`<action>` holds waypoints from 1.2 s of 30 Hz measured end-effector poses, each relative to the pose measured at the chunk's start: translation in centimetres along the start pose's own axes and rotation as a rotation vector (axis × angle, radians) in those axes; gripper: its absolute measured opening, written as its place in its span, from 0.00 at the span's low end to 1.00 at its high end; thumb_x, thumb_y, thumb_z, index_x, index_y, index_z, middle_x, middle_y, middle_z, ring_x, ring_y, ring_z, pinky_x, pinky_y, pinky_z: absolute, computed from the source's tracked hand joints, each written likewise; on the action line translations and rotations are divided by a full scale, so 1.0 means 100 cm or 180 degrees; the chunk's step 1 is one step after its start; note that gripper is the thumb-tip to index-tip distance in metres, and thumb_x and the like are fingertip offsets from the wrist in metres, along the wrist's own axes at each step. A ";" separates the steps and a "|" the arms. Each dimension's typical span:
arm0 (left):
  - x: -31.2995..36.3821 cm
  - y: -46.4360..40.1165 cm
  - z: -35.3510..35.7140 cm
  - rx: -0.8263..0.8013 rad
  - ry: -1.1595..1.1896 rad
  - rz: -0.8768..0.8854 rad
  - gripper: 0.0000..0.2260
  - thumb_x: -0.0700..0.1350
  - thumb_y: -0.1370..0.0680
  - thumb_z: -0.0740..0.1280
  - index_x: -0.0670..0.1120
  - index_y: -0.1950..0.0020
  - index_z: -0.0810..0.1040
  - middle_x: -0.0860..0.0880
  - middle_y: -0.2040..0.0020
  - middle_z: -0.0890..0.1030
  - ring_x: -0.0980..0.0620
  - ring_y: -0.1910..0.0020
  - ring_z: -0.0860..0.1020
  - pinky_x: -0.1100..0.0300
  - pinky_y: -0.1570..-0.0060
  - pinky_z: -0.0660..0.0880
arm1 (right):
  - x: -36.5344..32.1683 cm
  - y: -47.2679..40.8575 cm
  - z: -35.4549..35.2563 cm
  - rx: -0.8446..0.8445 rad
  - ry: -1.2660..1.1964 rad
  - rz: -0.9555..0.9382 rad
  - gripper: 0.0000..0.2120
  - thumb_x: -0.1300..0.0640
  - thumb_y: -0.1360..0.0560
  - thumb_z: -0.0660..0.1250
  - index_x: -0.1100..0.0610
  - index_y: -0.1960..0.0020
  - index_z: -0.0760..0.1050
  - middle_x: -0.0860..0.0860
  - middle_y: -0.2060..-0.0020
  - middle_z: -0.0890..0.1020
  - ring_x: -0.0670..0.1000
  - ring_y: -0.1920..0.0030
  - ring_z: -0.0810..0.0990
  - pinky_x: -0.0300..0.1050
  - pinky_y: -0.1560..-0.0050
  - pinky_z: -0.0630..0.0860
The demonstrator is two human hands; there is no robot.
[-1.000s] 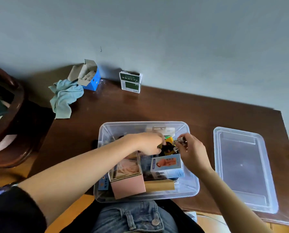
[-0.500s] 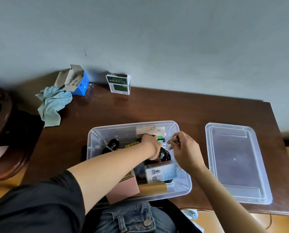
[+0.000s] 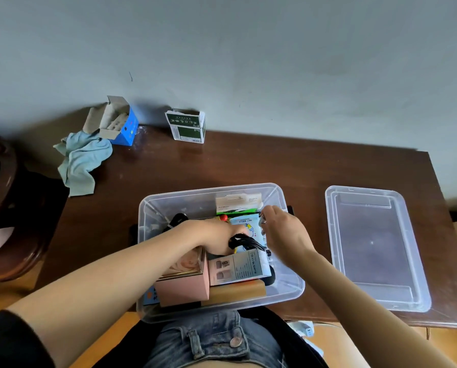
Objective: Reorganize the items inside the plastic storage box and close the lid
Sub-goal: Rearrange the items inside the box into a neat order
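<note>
The clear plastic storage box [image 3: 208, 191] sits open at the table's near edge, packed with items. Its clear lid [image 3: 373, 245] lies flat to the right. My left hand [image 3: 216, 235] reaches into the middle of the box and grips a black cord bundle [image 3: 244, 241]. My right hand [image 3: 283, 232] is over the box's back right and pinches a small object [image 3: 261, 220] beside a blue wipes pack [image 3: 244, 225]. A pink box [image 3: 184, 289], a grey-blue carton [image 3: 239, 266] and a tan box [image 3: 235, 290] fill the front. A white and green package [image 3: 238, 204] stands at the back.
Against the wall stand an opened blue carton [image 3: 121, 123] and a green and white carton [image 3: 186, 127]. A light blue cloth [image 3: 81, 160] lies at the table's far left. A dark wooden chair [image 3: 7, 208] stands left of the table.
My left hand has shifted toward me inside the box and now holds the black cords. The blue wipes pack has come into sight. My right hand stays at the back right.
</note>
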State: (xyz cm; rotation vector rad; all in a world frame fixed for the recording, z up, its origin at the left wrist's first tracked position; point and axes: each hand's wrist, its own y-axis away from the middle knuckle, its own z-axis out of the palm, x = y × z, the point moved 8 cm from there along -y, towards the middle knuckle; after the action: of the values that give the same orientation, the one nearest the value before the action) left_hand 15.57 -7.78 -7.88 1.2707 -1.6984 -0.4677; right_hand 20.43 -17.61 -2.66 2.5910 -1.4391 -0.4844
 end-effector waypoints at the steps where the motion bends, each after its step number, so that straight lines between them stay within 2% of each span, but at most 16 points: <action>1: -0.002 0.001 0.003 -0.0145 0.0188 0.0016 0.14 0.45 0.22 0.61 0.51 0.37 0.68 0.45 0.46 0.78 0.43 0.47 0.77 0.47 0.46 0.74 | -0.002 -0.002 0.005 -0.0151 0.0099 -0.0003 0.09 0.68 0.25 0.60 0.57 0.48 0.68 0.51 0.54 0.78 0.52 0.59 0.77 0.42 0.64 0.70; 4: -0.008 0.004 -0.001 -0.0286 0.1246 -0.0173 0.16 0.48 0.20 0.58 0.47 0.35 0.74 0.48 0.41 0.79 0.47 0.42 0.75 0.53 0.38 0.69 | -0.008 -0.007 0.020 -0.0528 0.0267 0.0027 0.14 0.70 0.28 0.61 0.58 0.45 0.67 0.53 0.51 0.76 0.53 0.52 0.78 0.42 0.62 0.69; 6: -0.011 0.002 -0.003 -0.0234 0.1989 -0.0431 0.16 0.50 0.20 0.56 0.46 0.43 0.79 0.54 0.53 0.81 0.53 0.52 0.76 0.58 0.47 0.69 | -0.010 -0.009 0.025 -0.0642 0.0394 0.0047 0.16 0.71 0.28 0.62 0.59 0.43 0.67 0.53 0.49 0.76 0.54 0.50 0.78 0.42 0.62 0.68; 8: -0.013 -0.004 -0.004 -0.0209 0.1725 -0.0566 0.12 0.49 0.20 0.54 0.48 0.49 0.77 0.51 0.53 0.78 0.51 0.55 0.73 0.56 0.48 0.68 | -0.009 -0.012 0.028 -0.0690 0.0494 0.0108 0.17 0.70 0.28 0.64 0.60 0.42 0.67 0.54 0.48 0.76 0.54 0.50 0.79 0.42 0.62 0.69; 11: -0.010 -0.014 -0.006 -0.0021 0.0966 -0.0738 0.16 0.45 0.19 0.53 0.40 0.34 0.70 0.40 0.43 0.76 0.42 0.48 0.73 0.50 0.47 0.69 | -0.009 -0.014 0.030 -0.0749 0.0571 0.0152 0.16 0.69 0.27 0.64 0.60 0.41 0.67 0.54 0.47 0.77 0.54 0.48 0.79 0.42 0.60 0.71; 14: -0.013 -0.026 -0.004 0.0171 0.1111 -0.0969 0.27 0.50 0.19 0.50 0.47 0.22 0.47 0.40 0.31 0.69 0.41 0.36 0.69 0.51 0.39 0.66 | -0.009 -0.013 0.031 -0.0779 0.0562 0.0171 0.14 0.68 0.26 0.63 0.61 0.41 0.68 0.55 0.46 0.77 0.54 0.48 0.80 0.42 0.58 0.72; 16: -0.014 -0.032 -0.004 0.0318 0.1258 -0.1042 0.28 0.55 0.19 0.48 0.47 0.21 0.49 0.40 0.25 0.63 0.40 0.30 0.65 0.49 0.32 0.63 | -0.009 -0.013 0.031 -0.0743 0.0533 0.0184 0.14 0.68 0.25 0.63 0.60 0.41 0.68 0.54 0.46 0.77 0.54 0.48 0.80 0.42 0.60 0.71; 18: -0.016 -0.035 -0.009 0.0542 0.1288 -0.1068 0.25 0.56 0.19 0.49 0.43 0.29 0.67 0.38 0.33 0.73 0.41 0.39 0.73 0.52 0.39 0.69 | -0.008 -0.013 0.030 -0.0734 0.0527 0.0201 0.14 0.68 0.25 0.63 0.60 0.41 0.68 0.54 0.46 0.77 0.53 0.47 0.80 0.41 0.60 0.70; 20: -0.017 -0.038 -0.013 0.0670 0.1179 -0.1064 0.19 0.51 0.19 0.52 0.41 0.41 0.76 0.39 0.48 0.79 0.45 0.55 0.75 0.57 0.56 0.69 | -0.008 -0.012 0.031 -0.0747 0.0533 0.0206 0.14 0.69 0.26 0.62 0.61 0.41 0.68 0.55 0.46 0.77 0.54 0.48 0.80 0.42 0.58 0.73; 23: -0.020 -0.039 -0.015 0.0723 0.1132 -0.1010 0.11 0.44 0.21 0.57 0.43 0.63 0.72 0.43 0.66 0.72 0.49 0.69 0.65 0.58 0.69 0.59 | -0.008 -0.011 0.033 -0.0751 0.0597 0.0182 0.15 0.71 0.25 0.61 0.62 0.40 0.68 0.55 0.46 0.77 0.54 0.48 0.80 0.42 0.56 0.75; 25: -0.018 -0.040 -0.017 0.0688 0.1098 -0.0920 0.14 0.41 0.22 0.58 0.44 0.68 0.65 0.46 0.70 0.66 0.50 0.72 0.62 0.58 0.72 0.56 | -0.008 -0.011 0.034 -0.0745 0.0610 0.0191 0.15 0.71 0.25 0.61 0.62 0.40 0.68 0.56 0.46 0.77 0.54 0.47 0.80 0.43 0.56 0.75; 27: -0.015 -0.042 -0.017 0.0548 0.1043 -0.0868 0.10 0.40 0.22 0.59 0.41 0.62 0.73 0.45 0.65 0.70 0.50 0.68 0.66 0.58 0.68 0.61 | -0.008 -0.011 0.034 -0.0728 0.0612 0.0201 0.15 0.71 0.25 0.61 0.62 0.41 0.68 0.56 0.46 0.77 0.54 0.48 0.80 0.43 0.57 0.75; 28: -0.015 -0.044 -0.016 0.0435 0.1014 -0.0851 0.09 0.41 0.21 0.59 0.39 0.53 0.77 0.43 0.60 0.73 0.49 0.63 0.69 0.59 0.64 0.64 | -0.008 -0.012 0.034 -0.0721 0.0613 0.0209 0.14 0.71 0.26 0.61 0.62 0.41 0.69 0.56 0.47 0.77 0.54 0.48 0.80 0.42 0.58 0.74; 30: -0.015 -0.048 -0.015 0.0266 0.0896 -0.0802 0.13 0.43 0.19 0.59 0.38 0.40 0.76 0.38 0.47 0.77 0.49 0.56 0.69 0.59 0.57 0.65 | -0.007 -0.012 0.034 -0.0701 0.0619 0.0217 0.14 0.71 0.26 0.61 0.62 0.41 0.69 0.56 0.47 0.77 0.54 0.49 0.80 0.42 0.60 0.73; 33: -0.014 -0.048 -0.013 0.0210 0.0787 -0.0789 0.13 0.42 0.19 0.60 0.38 0.38 0.74 0.38 0.40 0.77 0.48 0.56 0.69 0.59 0.57 0.64 | -0.007 -0.011 0.033 -0.0675 0.0585 0.0235 0.14 0.71 0.25 0.60 0.62 0.41 0.69 0.56 0.47 0.77 0.54 0.49 0.80 0.41 0.60 0.72; 36: -0.012 -0.041 -0.015 0.0187 0.0704 -0.0671 0.12 0.40 0.20 0.60 0.39 0.39 0.74 0.39 0.43 0.77 0.45 0.54 0.73 0.59 0.60 0.65 | -0.006 -0.011 0.032 -0.0631 0.0534 0.0286 0.13 0.71 0.25 0.61 0.62 0.42 0.69 0.55 0.47 0.78 0.53 0.50 0.80 0.41 0.60 0.72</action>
State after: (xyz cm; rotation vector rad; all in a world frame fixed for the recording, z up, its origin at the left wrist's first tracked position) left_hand 19.11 -8.01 -10.75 1.4951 -1.4100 -0.3864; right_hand 19.88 -16.43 -5.87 2.3410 -1.3702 -0.3677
